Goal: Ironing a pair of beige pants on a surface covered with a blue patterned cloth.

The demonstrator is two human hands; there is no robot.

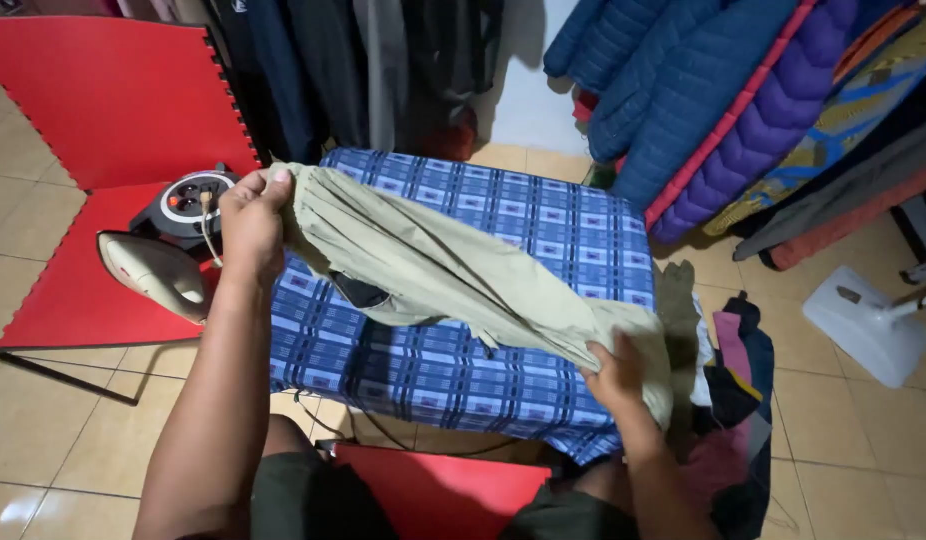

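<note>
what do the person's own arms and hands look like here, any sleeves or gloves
Both arms are bare from the elbow down, with no sleeves in view. The left hand and the right hand wear no gloves, and no rings, watch or wristband can be seen. Dark shorts show at the bottom edge.

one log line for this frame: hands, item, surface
left hand: grips one end of khaki garment | right hand: grips other end | garment: stretched above blue plaid board | iron: left, on red mat
</note>
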